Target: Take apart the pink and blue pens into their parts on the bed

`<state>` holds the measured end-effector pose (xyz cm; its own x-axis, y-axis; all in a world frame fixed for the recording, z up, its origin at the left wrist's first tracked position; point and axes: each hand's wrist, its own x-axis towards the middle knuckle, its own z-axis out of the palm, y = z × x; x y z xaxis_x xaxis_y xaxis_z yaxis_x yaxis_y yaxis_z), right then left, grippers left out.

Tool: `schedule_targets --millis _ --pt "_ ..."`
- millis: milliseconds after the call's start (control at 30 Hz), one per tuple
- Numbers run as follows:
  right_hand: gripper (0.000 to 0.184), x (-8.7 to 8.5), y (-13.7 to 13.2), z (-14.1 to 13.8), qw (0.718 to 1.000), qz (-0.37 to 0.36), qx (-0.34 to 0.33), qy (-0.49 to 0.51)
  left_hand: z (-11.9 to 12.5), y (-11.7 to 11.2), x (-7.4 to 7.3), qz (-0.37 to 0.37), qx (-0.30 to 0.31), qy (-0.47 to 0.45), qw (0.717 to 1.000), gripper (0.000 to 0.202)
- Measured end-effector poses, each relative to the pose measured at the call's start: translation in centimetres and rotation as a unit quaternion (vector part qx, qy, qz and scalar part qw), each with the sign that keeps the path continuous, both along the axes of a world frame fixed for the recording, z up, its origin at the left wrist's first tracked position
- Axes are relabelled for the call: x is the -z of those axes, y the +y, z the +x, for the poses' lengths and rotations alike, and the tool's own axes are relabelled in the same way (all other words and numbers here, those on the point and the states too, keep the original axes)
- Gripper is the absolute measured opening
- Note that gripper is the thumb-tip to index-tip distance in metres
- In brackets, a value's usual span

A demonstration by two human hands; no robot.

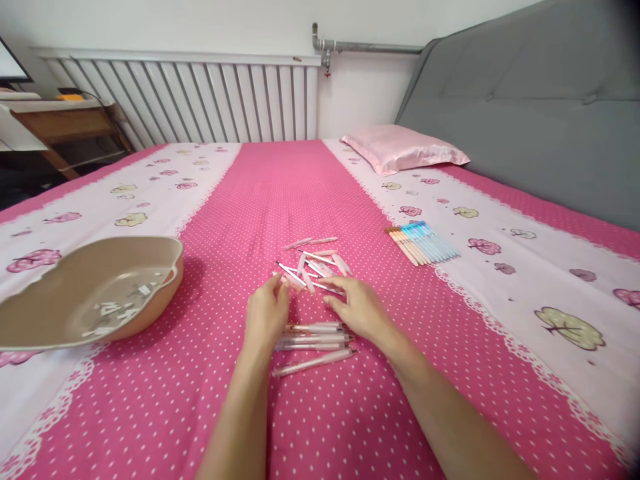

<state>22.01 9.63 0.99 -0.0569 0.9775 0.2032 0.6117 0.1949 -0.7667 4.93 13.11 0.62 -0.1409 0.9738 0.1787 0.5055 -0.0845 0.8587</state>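
A loose pile of pen parts, pink barrel pieces [341,265] and thin white refills [320,257], lies on the polka-dot bedspread in front of me. My left hand [267,308] is at the pile's near left edge, thumb and fingers close together by a pink piece; whatever they pinch is hidden. At the near right edge is my right hand [361,307], thumb and forefinger apart beside the end of a white refill. Between my wrists, several assembled pale pink pens [315,339] lie side by side, and one more pen [315,363] lies slanted nearer to me.
A beige plastic basin [45,293] with small white pieces [113,309] inside stands at the left. To the right lies a row of blue and orange pens [423,244]. A pink pillow [400,148], grey headboard [540,93] and white radiator [200,100] are farther back.
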Motion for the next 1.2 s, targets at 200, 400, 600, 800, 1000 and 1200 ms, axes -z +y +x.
schedule_targets --millis 200,400,600,800,1000,1200 --pt "0.013 -1.6 -1.6 -0.1 0.978 -0.128 -0.105 -0.125 -0.4 -0.8 -1.4 -0.011 0.007 0.080 0.997 0.020" --pt "0.011 -1.7 -1.5 -0.4 0.976 -0.122 -0.115 -0.141 -0.3 -0.7 -1.3 -0.022 0.027 0.122 0.992 0.027" --pt "0.017 -1.9 -1.6 -0.7 0.982 -0.114 -0.103 -0.106 -0.5 -0.8 -1.7 -0.015 0.018 0.116 0.993 0.028" --pt "0.016 -2.2 -1.8 -0.5 0.966 -0.154 -0.138 -0.153 -0.4 -0.9 -2.2 -0.022 0.009 0.114 0.993 0.028" --pt "0.011 -1.9 -1.4 0.0 0.981 -0.152 -0.107 -0.047 -0.4 -0.9 -2.4 0.001 -0.028 -0.008 1.000 0.029" --pt "0.017 -2.4 -0.5 0.1 0.940 -0.195 -0.037 0.277 0.4 -1.1 -3.0 -0.012 -0.036 -0.257 0.966 0.043"
